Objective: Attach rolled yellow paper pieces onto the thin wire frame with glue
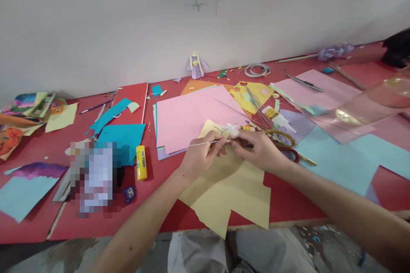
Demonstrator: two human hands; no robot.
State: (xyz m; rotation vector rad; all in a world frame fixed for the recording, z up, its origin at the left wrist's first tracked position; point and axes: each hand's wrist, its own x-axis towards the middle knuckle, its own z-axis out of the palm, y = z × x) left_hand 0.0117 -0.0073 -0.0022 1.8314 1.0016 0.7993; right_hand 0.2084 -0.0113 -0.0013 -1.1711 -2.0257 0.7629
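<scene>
My left hand (201, 156) is pinched on a thin silver wire (200, 143) that sticks out to the left. Close beside it, my right hand (259, 149) is closed on a small white wrapped piece (233, 131) at the wire's other end. Both hands hover over a pale yellow cut paper sheet (230, 187) near the red table's front edge (282, 215). Yellow-handled scissors (283, 138) lie just behind my right hand.
A pink sheet (192, 115) lies behind the hands, a yellow glue stick (141, 163) to the left, teal paper (123, 136) and light blue paper (346, 160) at the sides. A small paper doll (196, 66) leans on the wall. A clear glass (374, 102) stands at right.
</scene>
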